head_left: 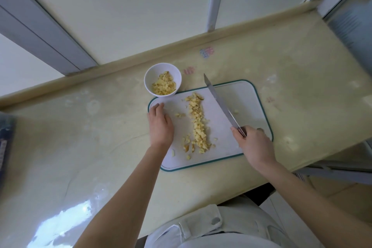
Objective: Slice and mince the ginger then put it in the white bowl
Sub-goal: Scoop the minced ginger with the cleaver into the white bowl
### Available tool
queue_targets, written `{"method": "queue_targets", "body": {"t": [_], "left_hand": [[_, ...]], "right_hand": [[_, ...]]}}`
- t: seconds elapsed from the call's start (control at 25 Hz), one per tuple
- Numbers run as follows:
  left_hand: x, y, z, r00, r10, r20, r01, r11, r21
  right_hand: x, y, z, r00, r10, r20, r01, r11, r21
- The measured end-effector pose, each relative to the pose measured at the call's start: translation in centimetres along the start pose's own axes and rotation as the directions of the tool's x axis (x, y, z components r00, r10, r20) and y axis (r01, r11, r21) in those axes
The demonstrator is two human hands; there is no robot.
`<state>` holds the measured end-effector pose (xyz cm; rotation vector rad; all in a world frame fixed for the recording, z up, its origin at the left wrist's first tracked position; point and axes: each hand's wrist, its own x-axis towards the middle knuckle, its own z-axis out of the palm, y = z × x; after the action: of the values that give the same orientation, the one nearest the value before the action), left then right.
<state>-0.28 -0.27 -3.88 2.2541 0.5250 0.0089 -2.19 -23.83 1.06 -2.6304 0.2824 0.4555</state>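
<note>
Minced ginger (198,125) lies in a long strip down the middle of a white cutting board (245,102) with a green rim; a few bits are scattered beside it. The white bowl (174,74) stands at the board's far left corner with more minced ginger inside it. My right hand (254,143) grips the handle of a knife (218,102), whose blade points away over the board, to the right of the strip. My left hand (160,125) rests on the board's left part with its fingers relaxed, holding nothing.
The board sits on a pale yellow counter (80,137) with a raised back edge (120,66) against a window wall. The counter's front edge runs just below the board on the right. A dark object (5,137) lies at the far left.
</note>
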Motion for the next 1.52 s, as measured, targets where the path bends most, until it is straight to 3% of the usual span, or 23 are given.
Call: {"method": "queue_targets", "body": {"t": [0.2, 0.36, 0.56, 0.72, 0.84, 1.0, 1.12, 1.24, 1.32, 1.44, 1.52], "left_hand": [[-0.6, 0.5, 1.5, 0.986, 0.039, 0.160, -0.041, 0.999, 0.010], [-1.2, 0.7, 2.1, 0.964, 0.165, 0.207, -0.153, 0.986, -0.073], [-0.1, 1.4, 1.6, 0.972, 0.198, 0.127, -0.195, 0.980, -0.039], [1.5, 2.2, 2.3, 0.950, 0.189, 0.247, -0.214, 0.974, 0.079], [1.4, 2.1, 2.5, 0.935, 0.153, 0.319, -0.185, 0.980, 0.072], [-0.2, 1.4, 2.3, 0.926, 0.177, 0.334, -0.186, 0.983, -0.005], [-1.3, 0.7, 2.2, 0.923, 0.205, 0.325, -0.201, 0.979, -0.045], [-2.0, 0.6, 1.8, 0.920, 0.228, 0.319, -0.213, 0.974, -0.083], [-2.3, 0.4, 1.4, 0.927, 0.253, 0.276, -0.234, 0.967, -0.100], [-3.1, -0.7, 0.6, 0.961, 0.214, 0.174, -0.202, 0.976, -0.084], [-4.2, -1.5, 0.4, 0.983, 0.137, 0.122, -0.127, 0.988, -0.085]], "right_hand": [[-0.6, 0.0, 0.4, 0.984, -0.175, 0.029, 0.177, 0.957, -0.231], [-1.2, 0.7, 0.6, 0.962, -0.267, 0.057, 0.272, 0.930, -0.247], [-2.1, 2.0, 0.8, 0.969, -0.222, -0.105, 0.209, 0.970, -0.125], [-2.0, 3.4, 1.1, 0.981, -0.061, -0.183, 0.040, 0.992, -0.116], [-1.9, 4.0, 1.5, 0.981, -0.001, -0.193, -0.022, 0.993, -0.117], [-2.5, 3.3, 2.2, 0.986, -0.045, -0.161, 0.029, 0.994, -0.101], [-2.9, 2.2, 2.7, 0.987, -0.153, -0.052, 0.149, 0.986, -0.076], [-2.9, 1.1, 2.4, 0.978, -0.201, 0.062, 0.202, 0.979, -0.013], [-2.9, 0.8, 2.2, 0.981, -0.184, 0.062, 0.179, 0.981, 0.081], [-3.2, 1.1, 2.1, 0.994, -0.072, 0.081, 0.042, 0.945, 0.325], [-3.4, 1.5, 2.0, 0.990, 0.032, 0.134, -0.094, 0.866, 0.491]]}}
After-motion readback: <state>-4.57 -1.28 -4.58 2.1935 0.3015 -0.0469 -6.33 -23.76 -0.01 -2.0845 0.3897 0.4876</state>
